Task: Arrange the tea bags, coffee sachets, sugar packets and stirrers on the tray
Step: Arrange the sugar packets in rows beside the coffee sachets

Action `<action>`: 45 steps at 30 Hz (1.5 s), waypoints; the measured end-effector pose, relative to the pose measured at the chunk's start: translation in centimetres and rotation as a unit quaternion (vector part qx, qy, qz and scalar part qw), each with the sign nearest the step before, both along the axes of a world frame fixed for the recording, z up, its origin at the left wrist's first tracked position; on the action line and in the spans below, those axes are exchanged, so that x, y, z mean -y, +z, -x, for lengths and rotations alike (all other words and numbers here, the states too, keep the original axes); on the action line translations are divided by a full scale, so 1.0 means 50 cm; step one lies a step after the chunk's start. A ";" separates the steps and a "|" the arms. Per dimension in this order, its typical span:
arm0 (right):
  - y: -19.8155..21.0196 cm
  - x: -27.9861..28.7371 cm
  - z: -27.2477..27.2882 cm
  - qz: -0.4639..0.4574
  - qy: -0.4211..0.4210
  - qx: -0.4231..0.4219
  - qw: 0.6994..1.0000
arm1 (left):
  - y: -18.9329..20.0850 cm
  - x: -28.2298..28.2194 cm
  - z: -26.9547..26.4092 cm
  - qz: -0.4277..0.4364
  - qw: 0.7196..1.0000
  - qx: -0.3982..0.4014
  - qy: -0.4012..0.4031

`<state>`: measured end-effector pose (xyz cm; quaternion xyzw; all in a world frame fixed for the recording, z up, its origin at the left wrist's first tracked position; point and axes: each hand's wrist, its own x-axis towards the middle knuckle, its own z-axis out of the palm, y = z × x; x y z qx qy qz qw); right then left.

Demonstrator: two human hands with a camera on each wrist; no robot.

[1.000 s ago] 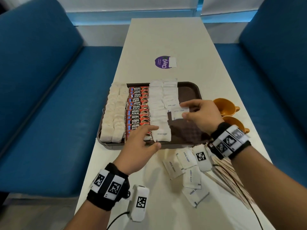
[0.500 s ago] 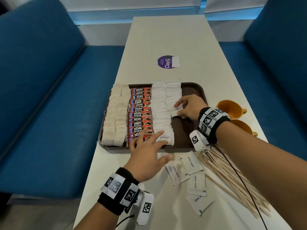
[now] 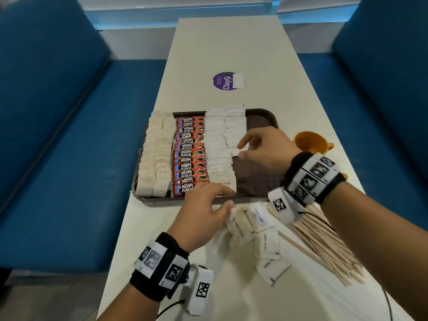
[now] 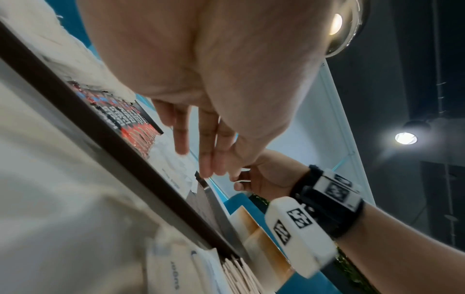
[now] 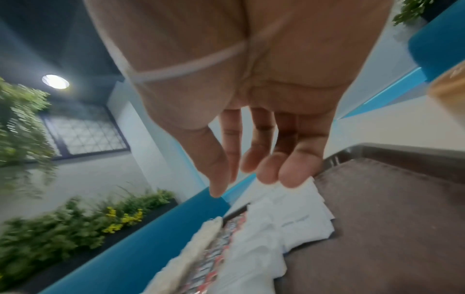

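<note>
Tray (image 3: 266,114): right third bare to its rim; your right hand (image 3: 266,147) and left hand (image 3: 203,212) hover, fingers relaxed, holding nothing.

Orange cups (image 3: 311,142) and purple sticker (image 3: 225,80) sit on white table (image 3: 231,42).

Long white table (image 3: 231,49) between blue benches (image 3: 58,140); planters (image 5: 75,224), ceiling lamps (image 4: 405,138).

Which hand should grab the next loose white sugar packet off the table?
Left. The left hand lies open with its thumb tip beside the loose white sugar packets; the right hand is over the brown plastic tray, farther away.
</note>
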<state>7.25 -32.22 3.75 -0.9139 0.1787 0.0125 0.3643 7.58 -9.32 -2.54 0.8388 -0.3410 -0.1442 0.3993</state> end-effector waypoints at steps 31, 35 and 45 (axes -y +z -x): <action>-0.103 -0.163 0.347 0.218 0.119 -0.175 0.953 | -0.026 0.029 0.073 -0.243 0.935 0.080 -0.244; -0.105 -0.159 0.337 0.188 0.109 -0.153 0.964 | -0.013 0.015 0.072 -0.271 0.937 0.102 -0.194; -0.097 -0.154 0.312 0.036 0.048 -0.110 0.992 | -0.037 -0.069 0.050 -0.177 0.975 0.072 -0.116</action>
